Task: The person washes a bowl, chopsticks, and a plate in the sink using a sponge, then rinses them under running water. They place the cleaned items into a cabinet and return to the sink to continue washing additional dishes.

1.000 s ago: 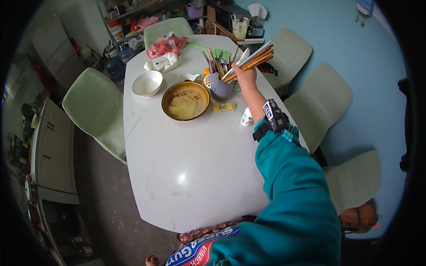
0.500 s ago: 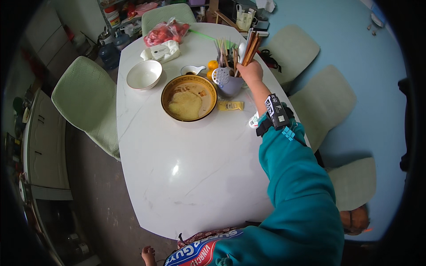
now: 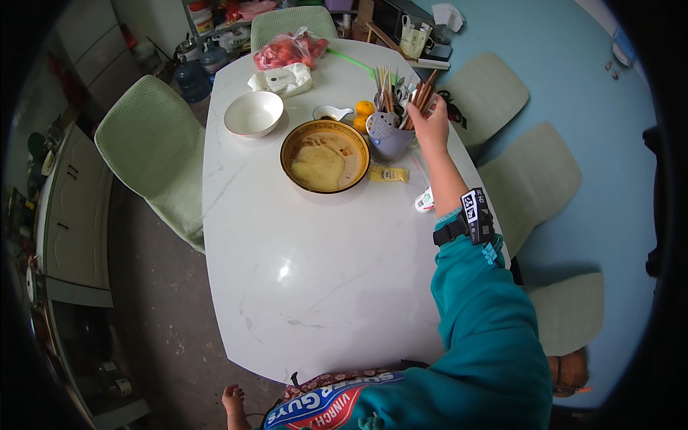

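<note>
Holder (image 3: 391, 146): lavender, upright on the white surface (image 3: 315, 287), filled with thin sticks (image 3: 385, 84) and brown chopsticks (image 3: 426, 93).
Right hand (image 3: 428, 118): at the holder's right rim, thumb and fingers either side of the chopsticks; whether they grip, I cannot tell.
Left hand (image 3: 233, 399): well toward the wearer from the holder, fingers loosely bent and free.
Amber bowl (image 3: 287, 156): just left of the holder, with a pale yellow mass (image 3: 317, 168) in it.
White bowl (image 3: 241, 129): farther left of the holder.
Small dish (image 3: 345, 113): left of the holder, something dark inside.
Clear bag (image 3: 294, 50): beyond the holder to the left, red things inside.
Lettering: on the yellow packet (image 3: 389, 174) before the holder; white on the sweatshirt's (image 3: 330, 401) blue and red patch.
</note>
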The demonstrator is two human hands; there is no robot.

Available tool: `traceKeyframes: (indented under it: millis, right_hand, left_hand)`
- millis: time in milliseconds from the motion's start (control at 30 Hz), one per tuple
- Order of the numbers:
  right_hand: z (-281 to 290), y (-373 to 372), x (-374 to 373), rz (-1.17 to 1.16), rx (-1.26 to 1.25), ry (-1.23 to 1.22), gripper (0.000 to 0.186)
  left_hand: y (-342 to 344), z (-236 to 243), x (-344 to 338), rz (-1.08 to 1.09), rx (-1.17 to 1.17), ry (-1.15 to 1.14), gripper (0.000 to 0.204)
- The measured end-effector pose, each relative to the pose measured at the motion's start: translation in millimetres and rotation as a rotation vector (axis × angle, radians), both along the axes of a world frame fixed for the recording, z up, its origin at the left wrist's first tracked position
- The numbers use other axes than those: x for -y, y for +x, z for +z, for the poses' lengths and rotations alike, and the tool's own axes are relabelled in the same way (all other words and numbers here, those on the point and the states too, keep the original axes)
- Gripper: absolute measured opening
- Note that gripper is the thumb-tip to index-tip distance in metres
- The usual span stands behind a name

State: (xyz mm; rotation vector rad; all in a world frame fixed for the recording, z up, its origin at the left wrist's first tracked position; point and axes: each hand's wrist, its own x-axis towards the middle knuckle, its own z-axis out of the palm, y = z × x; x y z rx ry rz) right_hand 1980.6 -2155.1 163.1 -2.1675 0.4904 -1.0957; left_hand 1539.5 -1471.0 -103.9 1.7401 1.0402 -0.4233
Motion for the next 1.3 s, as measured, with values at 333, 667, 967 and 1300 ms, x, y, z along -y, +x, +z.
traceKeyframes:
  millis: [333,667,967,1300]
  right_hand:
    - [-46.6,-44.6,-21.7,-0.028,0.083,0.088,0.037]
    - [-122.6,-65.0,-122.0,0.665,-0.136,1.496,0.028]
    - [-115.8,-52.3,-126.2,0.647,-0.247,1.427,0.026]
    - [-100.2,-190.2,-131.8,0.612,-0.427,1.444,0.027]
  left_hand:
    - [32.3,-0.9,-8.6,0.018,0.119,0.031,0.014]
    - [126.4,51.7,7.7,0.029,0.462,0.093,0.018]
    - [162.7,89.2,52.7,0.050,0.567,-0.004,0.017]
    - [248.8,130.6,97.9,-0.182,0.739,-0.051,0.016]
